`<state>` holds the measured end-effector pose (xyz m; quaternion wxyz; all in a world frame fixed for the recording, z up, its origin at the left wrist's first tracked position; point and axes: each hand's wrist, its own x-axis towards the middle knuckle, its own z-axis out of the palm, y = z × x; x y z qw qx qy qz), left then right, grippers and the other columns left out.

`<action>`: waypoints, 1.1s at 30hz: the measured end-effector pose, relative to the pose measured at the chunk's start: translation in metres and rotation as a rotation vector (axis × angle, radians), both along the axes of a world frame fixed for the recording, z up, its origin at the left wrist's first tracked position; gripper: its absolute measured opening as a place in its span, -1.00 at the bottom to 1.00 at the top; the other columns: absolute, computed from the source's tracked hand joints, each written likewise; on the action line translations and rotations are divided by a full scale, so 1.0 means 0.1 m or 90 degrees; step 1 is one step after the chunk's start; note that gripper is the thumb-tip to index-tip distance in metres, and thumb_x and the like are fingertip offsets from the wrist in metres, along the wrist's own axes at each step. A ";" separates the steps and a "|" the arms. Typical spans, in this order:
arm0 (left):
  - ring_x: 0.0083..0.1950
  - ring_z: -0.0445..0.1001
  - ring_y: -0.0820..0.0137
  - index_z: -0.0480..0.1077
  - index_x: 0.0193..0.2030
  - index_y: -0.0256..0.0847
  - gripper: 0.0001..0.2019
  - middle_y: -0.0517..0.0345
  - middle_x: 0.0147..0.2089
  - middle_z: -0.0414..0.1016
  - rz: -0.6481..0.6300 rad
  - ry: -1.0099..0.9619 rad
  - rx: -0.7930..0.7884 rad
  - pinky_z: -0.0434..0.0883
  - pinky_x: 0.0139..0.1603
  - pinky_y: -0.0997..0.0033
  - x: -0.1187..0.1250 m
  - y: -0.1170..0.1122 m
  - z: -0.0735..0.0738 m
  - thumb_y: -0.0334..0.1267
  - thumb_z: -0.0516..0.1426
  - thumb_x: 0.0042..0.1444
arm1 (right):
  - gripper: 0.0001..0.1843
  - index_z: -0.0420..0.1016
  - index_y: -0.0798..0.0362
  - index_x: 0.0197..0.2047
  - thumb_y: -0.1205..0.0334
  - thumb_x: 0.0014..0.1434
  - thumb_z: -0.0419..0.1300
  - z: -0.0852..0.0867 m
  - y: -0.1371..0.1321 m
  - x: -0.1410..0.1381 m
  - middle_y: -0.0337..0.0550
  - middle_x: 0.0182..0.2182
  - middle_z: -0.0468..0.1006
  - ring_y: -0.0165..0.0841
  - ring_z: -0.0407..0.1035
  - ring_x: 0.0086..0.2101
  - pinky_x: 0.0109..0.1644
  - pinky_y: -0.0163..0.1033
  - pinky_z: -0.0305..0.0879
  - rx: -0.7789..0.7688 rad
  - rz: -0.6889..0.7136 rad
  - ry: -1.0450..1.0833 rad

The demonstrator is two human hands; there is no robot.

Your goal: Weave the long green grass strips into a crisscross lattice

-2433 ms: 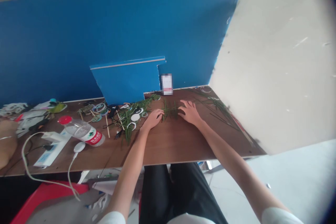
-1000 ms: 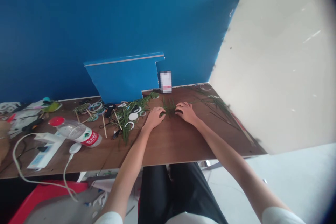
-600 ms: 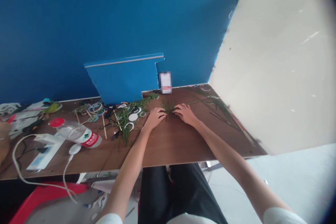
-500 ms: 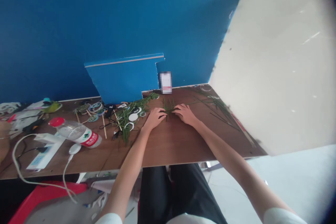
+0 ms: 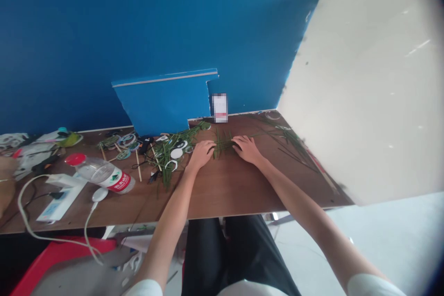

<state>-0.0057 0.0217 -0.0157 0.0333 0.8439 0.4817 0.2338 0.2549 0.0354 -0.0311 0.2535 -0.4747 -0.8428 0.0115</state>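
Several thin green grass-like strips (image 5: 223,142) lie crossed over one another on the brown table, between my two hands. My left hand (image 5: 202,153) rests just left of them, its fingers slightly bent and apart, with nothing visible in them. On the other side, my right hand (image 5: 247,150) lies palm down with spread fingers, the tips touching or very close to the right ends of the strips. Its thumb is partly hidden. A heap of similar green strips (image 5: 168,176) sits to the left of my left hand, mixed with small white rings and discs.
A phone (image 5: 219,108) leans against the blue partition (image 5: 243,46). On the left are a plastic bottle (image 5: 104,173) with a red cap, a white power strip (image 5: 62,201) and cables. More green strips (image 5: 289,138) lie at the right. Part of another person's arm (image 5: 6,180) shows at the far left.
My left hand has shifted slightly left, away from the crossed strips, uncovering more of them. My right hand has moved only a little to the right.
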 end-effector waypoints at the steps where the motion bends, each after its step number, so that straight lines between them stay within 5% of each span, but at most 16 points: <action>1: 0.16 0.40 0.27 0.47 0.01 -0.12 -0.76 0.09 0.11 0.49 -0.007 -0.003 -0.002 0.30 0.20 0.19 0.00 0.00 -0.01 -0.32 0.05 0.27 | -0.63 0.45 -0.02 0.13 0.14 0.37 -0.04 -0.01 0.00 0.00 0.00 0.12 0.46 -0.12 0.24 0.08 0.07 0.00 0.10 -0.005 0.001 -0.007; 9: 0.20 0.38 0.25 0.46 -0.08 -0.13 -0.82 0.06 0.18 0.44 0.001 -0.032 -0.020 0.28 0.26 0.13 -0.02 0.00 -0.02 -0.31 0.06 0.24 | -0.64 0.48 -0.03 0.10 0.14 0.33 0.02 0.00 0.01 0.00 -0.02 0.13 0.46 -0.12 0.24 0.11 0.11 0.03 0.10 -0.021 -0.001 -0.015; 18: 0.19 0.39 0.24 0.43 -0.07 -0.14 -0.81 0.04 0.13 0.47 -0.025 -0.041 -0.019 0.30 0.26 0.15 -0.02 0.03 -0.03 -0.34 0.04 0.24 | -0.52 0.27 0.02 0.30 0.18 0.37 -0.10 0.00 0.00 -0.03 -0.03 0.29 0.28 -0.14 0.07 0.26 0.23 0.06 0.02 0.012 -0.004 -0.036; 33: 0.30 0.29 0.23 0.40 -0.01 -0.15 -0.69 0.02 0.25 0.37 -0.036 -0.051 -0.064 0.23 0.34 0.10 -0.02 0.00 0.01 -0.40 0.04 0.11 | -0.54 0.34 0.01 0.25 0.11 0.38 -0.09 0.00 0.00 -0.03 0.00 0.23 0.35 -0.11 0.10 0.23 0.19 0.09 0.07 -0.014 -0.017 -0.046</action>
